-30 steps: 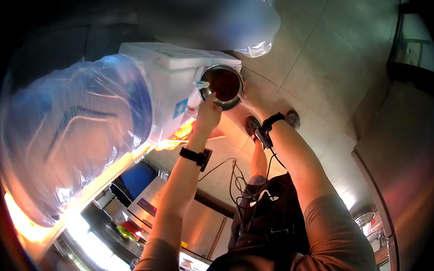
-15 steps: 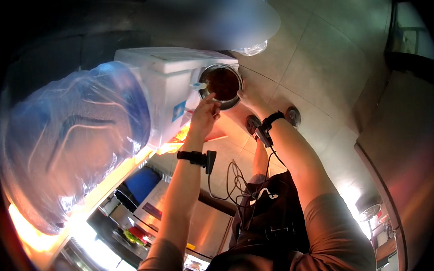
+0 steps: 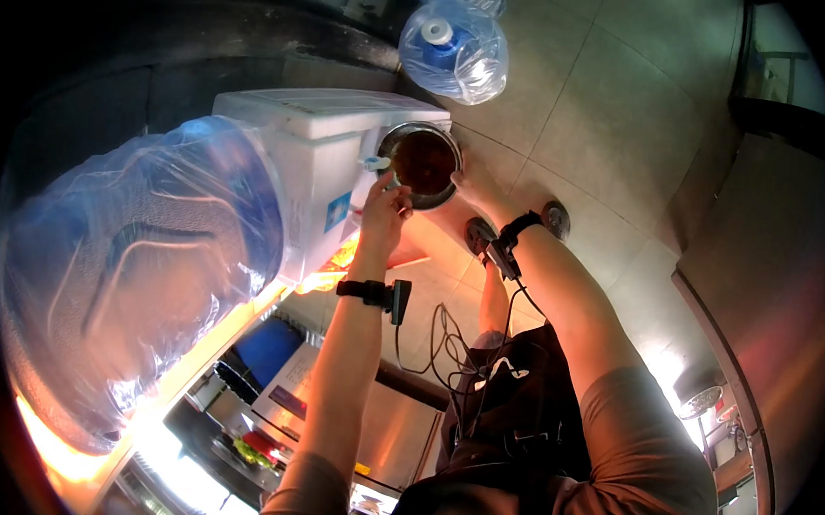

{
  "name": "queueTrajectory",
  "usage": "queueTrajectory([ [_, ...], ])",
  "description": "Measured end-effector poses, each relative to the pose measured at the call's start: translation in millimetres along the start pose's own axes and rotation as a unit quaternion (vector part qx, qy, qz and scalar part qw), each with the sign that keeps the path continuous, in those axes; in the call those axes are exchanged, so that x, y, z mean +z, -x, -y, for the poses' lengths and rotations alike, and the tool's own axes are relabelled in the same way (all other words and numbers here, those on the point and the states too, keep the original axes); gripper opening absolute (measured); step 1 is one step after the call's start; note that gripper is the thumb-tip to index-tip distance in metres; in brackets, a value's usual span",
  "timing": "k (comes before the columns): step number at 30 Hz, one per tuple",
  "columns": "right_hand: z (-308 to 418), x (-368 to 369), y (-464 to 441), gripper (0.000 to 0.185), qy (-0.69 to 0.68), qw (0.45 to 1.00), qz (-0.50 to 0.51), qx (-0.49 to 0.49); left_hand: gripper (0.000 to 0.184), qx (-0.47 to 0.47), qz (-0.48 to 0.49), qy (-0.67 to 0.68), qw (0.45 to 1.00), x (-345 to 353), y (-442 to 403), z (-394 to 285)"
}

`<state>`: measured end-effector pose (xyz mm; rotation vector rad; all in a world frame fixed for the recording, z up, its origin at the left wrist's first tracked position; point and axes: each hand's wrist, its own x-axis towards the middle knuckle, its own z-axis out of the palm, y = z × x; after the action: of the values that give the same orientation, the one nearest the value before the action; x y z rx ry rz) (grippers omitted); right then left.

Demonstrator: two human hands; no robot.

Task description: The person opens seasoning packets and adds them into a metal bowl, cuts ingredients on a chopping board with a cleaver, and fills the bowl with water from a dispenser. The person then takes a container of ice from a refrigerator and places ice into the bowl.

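A round metal pot [image 3: 455, 137] with dark reddish-brown liquid [image 3: 424, 162] in it is held against the front of a white plastic dispenser box [image 3: 319, 164]. My right hand [image 3: 473, 180] grips the pot's rim on its right side. Two small pale blue taps stick out from the box over the pot's left edge: an upper tap [image 3: 375, 163] and a lower tap [image 3: 393, 179]. My left hand [image 3: 384, 208] is at the lower one, its fingers curled around it. The tap's inner part is hidden by the fingers.
A large water bottle in clear plastic wrap [image 3: 142, 262] lies left of the box. Another wrapped bottle [image 3: 451, 50] stands on the tiled floor [image 3: 622, 166] beyond. Cables [image 3: 440, 352] hang between my wrist straps. A counter edge [image 3: 720, 358] is at the right.
My left hand has moved slightly left and closed around the lower tap. The blurred shape at the top is gone, showing a wrapped bottle. My right hand and the pot stay put.
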<state>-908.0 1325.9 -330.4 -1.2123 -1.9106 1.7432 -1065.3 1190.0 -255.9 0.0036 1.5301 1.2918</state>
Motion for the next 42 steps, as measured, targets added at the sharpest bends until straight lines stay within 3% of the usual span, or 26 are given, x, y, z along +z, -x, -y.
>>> queueTrajectory([
  [6, -1, 2, 0, 0.052, -0.004, 1.000, 0.003, -0.009, 0.043, -0.064, -0.051, 0.110, 0.990, 13, 9, -18],
  [16, 7, 0, 1, 0.047, -0.007, 0.999, 0.028, 0.020, 0.044, 0.020, 0.013, -0.042, 0.999, -15, -6, 6],
  [30, -6, 4, 0, 0.048, -0.043, 0.994, 0.054, 0.081, 0.044, -0.022, -0.033, 0.034, 0.999, 7, 3, -13],
  [34, -12, 5, 0, 0.051, -0.042, 0.993, 0.061, 0.089, 0.044, -0.007, 0.006, -0.002, 1.000, 8, 2, -16],
  [35, -12, 5, 0, 0.052, -0.038, 0.993, 0.062, 0.092, 0.045, -0.031, -0.011, 0.048, 0.998, 11, 3, -20],
  [36, -14, 6, -2, 0.053, -0.048, 0.993, 0.068, 0.083, 0.045, -0.056, -0.027, 0.098, 0.993, 14, 5, -23],
  [42, -14, 6, 0, 0.056, -0.057, 0.994, 0.065, 0.063, 0.042, -0.040, -0.026, 0.094, 0.994, 18, 2, -26],
])
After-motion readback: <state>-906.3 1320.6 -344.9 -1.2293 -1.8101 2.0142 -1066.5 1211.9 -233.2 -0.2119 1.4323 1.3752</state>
